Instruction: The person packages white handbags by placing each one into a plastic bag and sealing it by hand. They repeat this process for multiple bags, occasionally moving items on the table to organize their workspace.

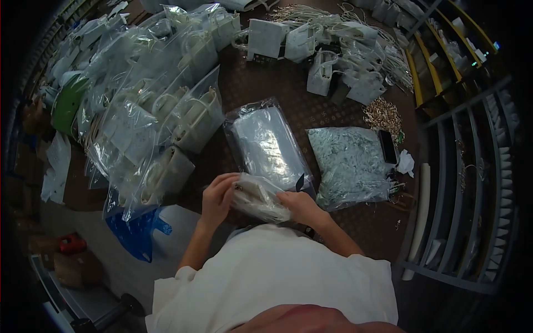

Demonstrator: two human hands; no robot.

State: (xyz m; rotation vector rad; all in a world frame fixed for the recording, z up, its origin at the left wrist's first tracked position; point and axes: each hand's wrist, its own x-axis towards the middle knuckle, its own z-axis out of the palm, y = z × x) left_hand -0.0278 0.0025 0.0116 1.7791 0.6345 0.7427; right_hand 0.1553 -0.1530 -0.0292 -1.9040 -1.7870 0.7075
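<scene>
Between my hands, at the table's front edge, is a clear plastic bag (258, 198) with a pale item inside. My left hand (221, 195) has its fingers bent round the bag's left end. On the right end, my right hand (300, 207) grips the bag between thumb and fingers. Just beyond lies a flat stack of clear plastic bags (269, 145). To its right rests a bulging clear bag (350, 166) full of pale green pieces.
Bagged white items (189, 119) are heaped at the left. Unbagged white items (322, 72) with cords lie at the back. Small golden pieces (383, 115) and a black phone (387, 147) are at the right, beside a shelf rack (466, 194). A blue bag (133, 230) hangs front left.
</scene>
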